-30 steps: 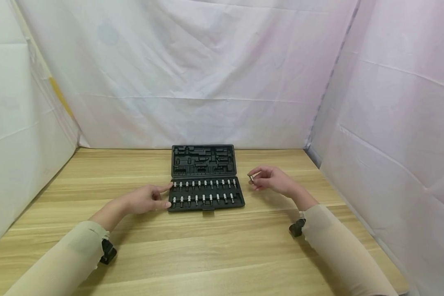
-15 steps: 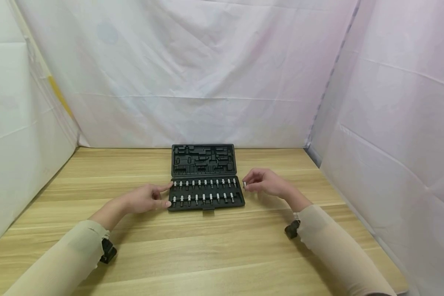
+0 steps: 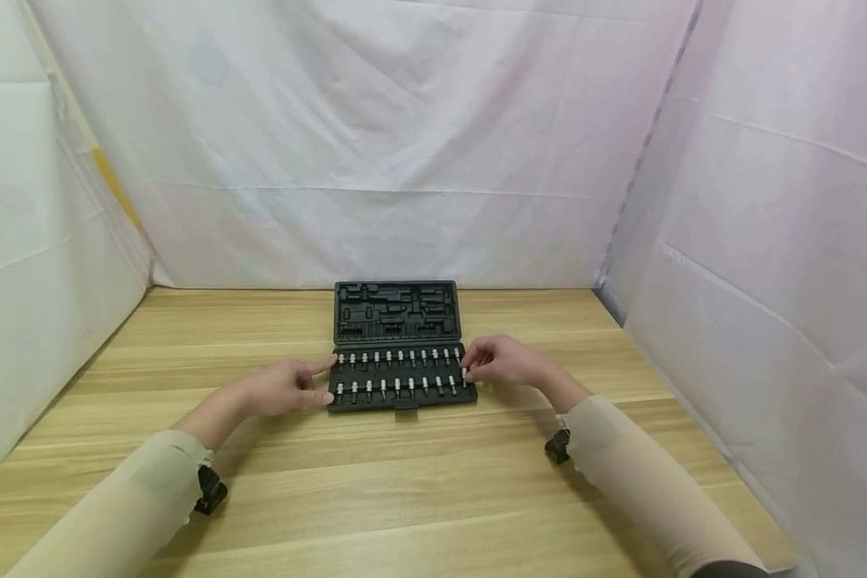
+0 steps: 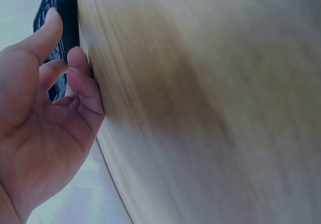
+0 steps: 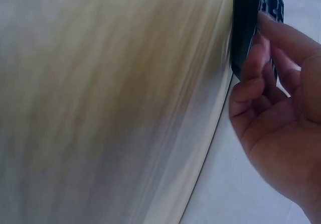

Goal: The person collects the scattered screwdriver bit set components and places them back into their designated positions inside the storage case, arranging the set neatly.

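A black socket case (image 3: 405, 371) lies unfolded on the table, its lower half holding two rows of silver bit sockets (image 3: 411, 385). My right hand (image 3: 509, 363) pinches one bit socket (image 3: 465, 376) between thumb and forefinger, over the right end of the front row. At the case's left edge, my left hand (image 3: 278, 390) rests with thumb and forefinger spread apart, touching the rim. The left wrist view shows that thumb (image 4: 50, 25) against the dark case side, with the other fingers bent low near the tabletop. In the right wrist view, the pinched bit socket is hidden by the fingers.
The case's lid (image 3: 397, 311) stands folded back behind the rows, with moulded hollows in it. Wood-grain table (image 3: 405, 498) surrounds the case. White cloth (image 3: 376, 144) hangs at the back and both sides.
My right hand has moved left, carrying the bit socket from beside the case to over the right end of its front row. My left hand stays at the case's left edge.
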Action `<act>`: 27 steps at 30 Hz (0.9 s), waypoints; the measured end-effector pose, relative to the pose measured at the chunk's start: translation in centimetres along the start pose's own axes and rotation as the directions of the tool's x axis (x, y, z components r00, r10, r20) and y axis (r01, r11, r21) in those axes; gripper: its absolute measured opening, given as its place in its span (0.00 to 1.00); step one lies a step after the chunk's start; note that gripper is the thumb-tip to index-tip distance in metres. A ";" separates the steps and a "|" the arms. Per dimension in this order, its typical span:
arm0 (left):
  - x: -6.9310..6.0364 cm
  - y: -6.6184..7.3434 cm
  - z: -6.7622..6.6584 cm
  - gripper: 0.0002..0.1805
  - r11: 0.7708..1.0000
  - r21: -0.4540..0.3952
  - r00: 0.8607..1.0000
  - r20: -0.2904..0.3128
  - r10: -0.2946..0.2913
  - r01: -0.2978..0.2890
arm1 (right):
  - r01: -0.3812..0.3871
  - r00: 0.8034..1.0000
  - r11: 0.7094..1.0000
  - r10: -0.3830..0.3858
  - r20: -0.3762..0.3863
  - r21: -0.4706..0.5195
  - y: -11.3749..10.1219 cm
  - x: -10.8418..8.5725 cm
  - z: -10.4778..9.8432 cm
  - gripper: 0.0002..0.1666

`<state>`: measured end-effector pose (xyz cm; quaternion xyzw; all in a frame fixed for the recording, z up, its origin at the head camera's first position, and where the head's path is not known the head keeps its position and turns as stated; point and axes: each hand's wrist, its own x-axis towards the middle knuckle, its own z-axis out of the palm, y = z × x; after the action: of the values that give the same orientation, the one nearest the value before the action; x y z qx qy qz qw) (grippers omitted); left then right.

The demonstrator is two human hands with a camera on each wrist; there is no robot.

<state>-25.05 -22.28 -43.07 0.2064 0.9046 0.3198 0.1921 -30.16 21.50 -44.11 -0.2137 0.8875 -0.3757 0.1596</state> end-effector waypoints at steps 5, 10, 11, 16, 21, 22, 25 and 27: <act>-0.1 0.0 0.0 0.47 1.000 -0.004 1.000 0.001 -0.008 0.008 | -0.012 1.000 1.000 0.012 0.005 -0.009 0.2 0.2 0.0 0.09; -0.1 0.0 0.0 0.46 1.000 -0.008 1.000 0.001 -0.003 0.003 | -0.008 1.000 1.000 0.008 0.025 -0.007 0.5 0.2 0.0 0.10; -0.1 0.0 0.0 0.47 1.000 -0.009 1.000 0.001 -0.003 0.003 | -0.005 1.000 1.000 0.006 0.031 -0.006 0.5 0.2 0.0 0.10; 0.0 -0.1 0.0 0.46 1.000 -0.010 1.000 0.000 -0.001 0.001 | -0.002 0.997 1.000 0.002 0.075 0.000 0.4 0.2 -0.2 0.11; 0.0 -0.2 0.0 0.46 1.000 -0.011 1.000 -0.001 0.003 -0.003 | -0.002 0.995 1.000 0.003 0.103 -0.006 0.4 0.0 -0.3 0.12; 0.0 -0.2 0.0 0.46 1.000 -0.012 1.000 0.000 0.004 -0.004 | -0.006 0.994 1.000 0.006 0.107 -0.005 0.5 0.0 -0.3 0.13; 0.0 -0.2 0.0 0.47 1.000 -0.007 1.000 0.000 0.004 -0.004 | -0.023 0.993 1.000 0.023 0.114 0.003 0.4 -0.1 -0.3 0.18; 0.0 -0.2 0.0 0.47 1.000 -0.002 1.000 0.000 -0.001 0.001 | -0.031 0.993 1.000 0.030 0.118 0.008 0.4 0.0 -0.3 0.21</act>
<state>-25.10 -22.41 -43.21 0.2059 0.9043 0.3206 0.1924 -30.43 21.96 -44.23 -0.2214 0.8779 -0.3642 0.2183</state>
